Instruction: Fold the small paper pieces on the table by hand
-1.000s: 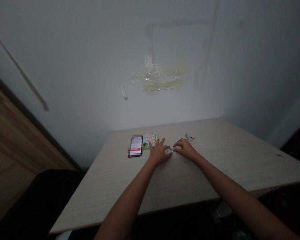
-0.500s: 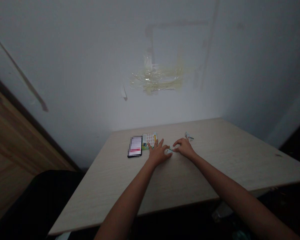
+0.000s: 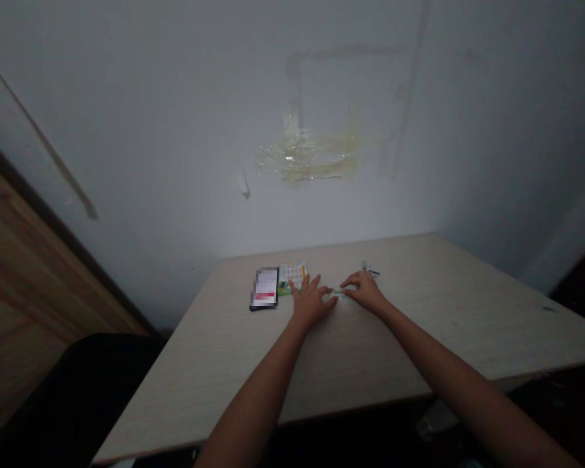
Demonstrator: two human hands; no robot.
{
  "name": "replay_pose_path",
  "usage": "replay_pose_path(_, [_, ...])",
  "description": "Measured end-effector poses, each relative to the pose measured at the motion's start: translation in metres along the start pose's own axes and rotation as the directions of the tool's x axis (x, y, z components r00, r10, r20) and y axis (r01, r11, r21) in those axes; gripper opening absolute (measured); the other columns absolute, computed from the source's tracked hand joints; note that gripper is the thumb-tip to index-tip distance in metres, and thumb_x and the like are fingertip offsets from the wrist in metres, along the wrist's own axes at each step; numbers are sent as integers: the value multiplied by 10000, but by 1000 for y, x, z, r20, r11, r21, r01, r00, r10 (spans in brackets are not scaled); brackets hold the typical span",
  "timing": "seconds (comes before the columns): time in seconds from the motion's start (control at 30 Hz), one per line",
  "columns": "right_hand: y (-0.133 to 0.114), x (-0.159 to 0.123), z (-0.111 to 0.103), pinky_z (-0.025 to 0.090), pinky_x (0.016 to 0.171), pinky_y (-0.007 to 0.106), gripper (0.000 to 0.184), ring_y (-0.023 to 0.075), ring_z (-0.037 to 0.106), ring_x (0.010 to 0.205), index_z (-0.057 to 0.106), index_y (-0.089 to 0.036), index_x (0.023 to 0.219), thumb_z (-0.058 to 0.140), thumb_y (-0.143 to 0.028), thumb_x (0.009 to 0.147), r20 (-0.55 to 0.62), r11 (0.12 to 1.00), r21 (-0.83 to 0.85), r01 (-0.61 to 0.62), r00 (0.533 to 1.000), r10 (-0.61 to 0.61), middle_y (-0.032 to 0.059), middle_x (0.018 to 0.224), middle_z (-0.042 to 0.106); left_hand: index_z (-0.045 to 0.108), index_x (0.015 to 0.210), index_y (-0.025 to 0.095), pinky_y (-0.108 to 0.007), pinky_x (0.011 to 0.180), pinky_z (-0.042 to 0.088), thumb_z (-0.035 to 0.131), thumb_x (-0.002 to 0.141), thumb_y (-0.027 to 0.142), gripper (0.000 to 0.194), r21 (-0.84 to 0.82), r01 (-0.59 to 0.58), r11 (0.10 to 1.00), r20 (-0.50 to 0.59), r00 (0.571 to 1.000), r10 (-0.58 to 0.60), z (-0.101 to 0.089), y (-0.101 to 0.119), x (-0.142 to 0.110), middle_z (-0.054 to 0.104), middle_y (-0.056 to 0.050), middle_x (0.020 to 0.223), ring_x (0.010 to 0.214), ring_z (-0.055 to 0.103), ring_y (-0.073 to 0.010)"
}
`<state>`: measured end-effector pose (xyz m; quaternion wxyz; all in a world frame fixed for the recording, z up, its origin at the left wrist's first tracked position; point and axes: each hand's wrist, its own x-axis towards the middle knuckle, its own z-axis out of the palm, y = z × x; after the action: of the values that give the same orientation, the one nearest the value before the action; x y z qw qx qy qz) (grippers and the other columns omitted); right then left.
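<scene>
Narrow pale strip (image 3: 338, 293), perhaps paper or film, lies low on the surface (image 3: 419, 318) between the two hands, and it now looks thinner and more drawn out than in the earlier frames. The left hand (image 3: 312, 302) rests flat with its fingers (image 3: 316, 281) spread, and the right hand (image 3: 365, 290) has shifted slightly outward, its fingers curved toward the strip's far end. Both hands' fingertips reach the strip, but it is too small to tell whether they grip it or only press on it. A colourful printed card (image 3: 292, 276) and a black smartphone (image 3: 264, 289) with a blurred screen lie beyond the left hand. A small crumpled wrapper (image 3: 371, 270) sits just past the right fingertips, unmoved.
</scene>
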<state>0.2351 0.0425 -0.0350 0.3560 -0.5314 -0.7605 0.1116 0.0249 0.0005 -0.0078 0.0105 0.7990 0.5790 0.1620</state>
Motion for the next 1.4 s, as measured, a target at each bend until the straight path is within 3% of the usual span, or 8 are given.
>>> replay_pose_path(0.13, [1,-2,4,388,997,449,173,257,590,1025,795,-255,854,743,-370,735,24,998,62,33,999,-35,77,964,685,691,1071,371,-773,1089,-59,536,852,648,386,-10,14,1000,-55,998,-14,2,1,0,461,14,1509,1455,265,-340])
replay_pose_path(0.5, [1,-7,-5,413,989,437,111,237,581,1003,797,-283,797,729,-360,753,68,979,162,123,988,-135,45,939,672,658,1098,377,-802,1062,-58,613,770,677,447,-21,56,998,-7,998,-56,0,1,1,433,22,1526,1456,235,-377])
replay_pose_path(0.8, [-4,-9,-13,394,1021,423,133,247,569,1060,805,-266,831,723,-343,762,148,981,167,102,981,-127,64,1029,677,645,1158,384,-752,1101,-38,554,801,698,484,5,99,995,39,994,-99,-5,6,-4,367,6,1568,1492,115,-375])
replay_pose_path(1.07, [-5,-10,-14,380,1033,420,94,251,552,1098,795,-246,796,748,-320,761,176,982,152,111,975,-137,80,1102,667,631,1189,410,-793,1069,-14,568,786,703,502,21,110,994,35,993,-111,-2,3,1,378,-11,1554,1485,127,-397])
replay_pose_path(1.4, [-6,-9,-16,380,1030,409,153,250,540,1066,799,-249,877,703,-348,811,128,988,85,128,982,-138,90,1053,632,611,1208,403,-776,1079,-15,567,775,709,532,4,100,995,74,992,-100,-1,1,4,374,-26,1557,1486,133,-393])
